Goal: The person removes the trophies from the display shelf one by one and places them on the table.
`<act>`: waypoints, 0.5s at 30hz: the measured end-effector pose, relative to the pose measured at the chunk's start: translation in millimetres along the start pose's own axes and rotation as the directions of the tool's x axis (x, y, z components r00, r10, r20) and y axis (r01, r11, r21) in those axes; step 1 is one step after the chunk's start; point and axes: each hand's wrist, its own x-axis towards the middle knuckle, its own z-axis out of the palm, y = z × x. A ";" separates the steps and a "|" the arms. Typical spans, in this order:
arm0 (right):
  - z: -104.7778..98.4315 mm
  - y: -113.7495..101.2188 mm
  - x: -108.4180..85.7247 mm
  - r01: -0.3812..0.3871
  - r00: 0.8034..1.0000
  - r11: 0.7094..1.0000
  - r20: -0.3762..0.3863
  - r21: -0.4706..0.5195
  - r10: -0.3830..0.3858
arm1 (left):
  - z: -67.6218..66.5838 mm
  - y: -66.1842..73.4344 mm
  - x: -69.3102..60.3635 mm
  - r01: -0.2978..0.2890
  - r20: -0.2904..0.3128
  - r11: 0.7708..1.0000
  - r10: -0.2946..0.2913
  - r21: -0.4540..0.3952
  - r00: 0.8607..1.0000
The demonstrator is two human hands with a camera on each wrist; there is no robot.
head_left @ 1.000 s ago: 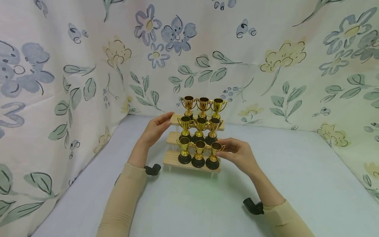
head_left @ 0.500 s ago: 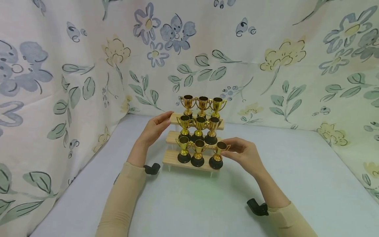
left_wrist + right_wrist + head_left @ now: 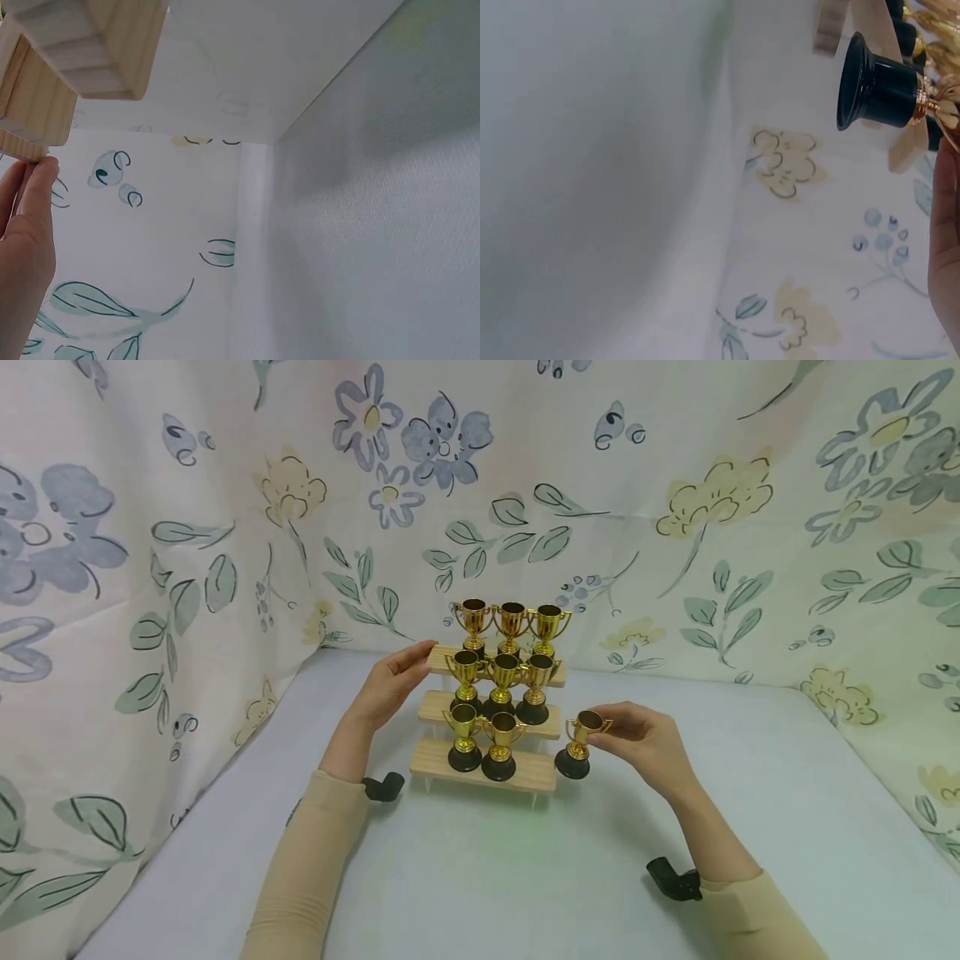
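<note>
My right hand [image 3: 651, 747] pinches a small gold trophy cup [image 3: 585, 732] with a black base, near its handle and bowl. The trophy hangs slightly tilted, just off the right end of the lowest shelf. In the right wrist view, the trophy's black base [image 3: 881, 84] faces the camera. A three-tier wooden display stand [image 3: 442, 764] carries gold trophies: two on the bottom tier [image 3: 500, 747], three on the middle tier [image 3: 501, 681] and three on the top. My left hand [image 3: 386, 689] holds the left end of the top shelf [image 3: 26, 146] between thumb and fingers.
A white table surface [image 3: 480, 877] lies around the stand. Behind it and along the left hangs a floral cloth [image 3: 600, 568]. Clear legs hold up the shelves. A black wrist-worn piece [image 3: 675, 878] sits by each sleeve.
My right hand has taken the right-hand trophy off the bottom shelf, moving it rightward past the shelf's end. My left hand stays at the top shelf.
</note>
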 end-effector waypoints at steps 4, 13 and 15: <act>-7.5 4.4 2.8 -0.026 1.000 0.999 -0.013 -0.028 0.025 | 0.1 -0.1 0.5 0.004 0.003 1.000 -0.004 -0.001 1.000; -19.2 22.8 16.4 -0.057 0.996 0.991 -0.074 -0.121 0.048 | 0.1 0.5 0.1 0.019 -0.002 1.000 -0.019 -0.001 1.000; -20.6 27.2 20.4 -0.063 0.995 0.989 -0.084 -0.133 0.052 | -0.5 0.9 -0.6 0.017 -0.003 1.000 -0.017 0.007 1.000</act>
